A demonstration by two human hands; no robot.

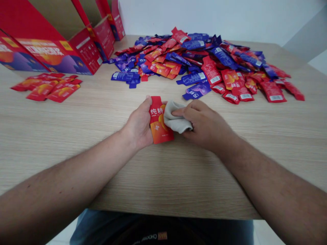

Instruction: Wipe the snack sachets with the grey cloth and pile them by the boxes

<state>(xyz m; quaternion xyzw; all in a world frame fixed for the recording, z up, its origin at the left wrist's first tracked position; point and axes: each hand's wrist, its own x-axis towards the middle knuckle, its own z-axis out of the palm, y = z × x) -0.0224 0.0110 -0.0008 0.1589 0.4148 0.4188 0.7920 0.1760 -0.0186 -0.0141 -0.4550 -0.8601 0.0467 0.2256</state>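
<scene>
a red sachet (158, 127) is gripped by the left hand (139, 124), its edge partly hidden. a grey cloth (176, 117) is clenched against it by the right hand (204, 126).

1. The red sachet (158, 127) looks like printed plastic film, smooth and glossy, with a soft shine across its orange patch.
2. The grey cloth (176, 117) is a soft, matt fabric with a faintly fuzzy nap, rumpled into folds.
3. The purple and red sachets (212, 69) in the far pile look like the same glossy film, with pale highlights along their creases.
4. The counter (176, 190) has a smooth, pale wood-grain laminate top with a low sheen.
5. The red display boxes (56, 51) at far left are printed paperboard, fairly smooth and slightly shiny.
</scene>
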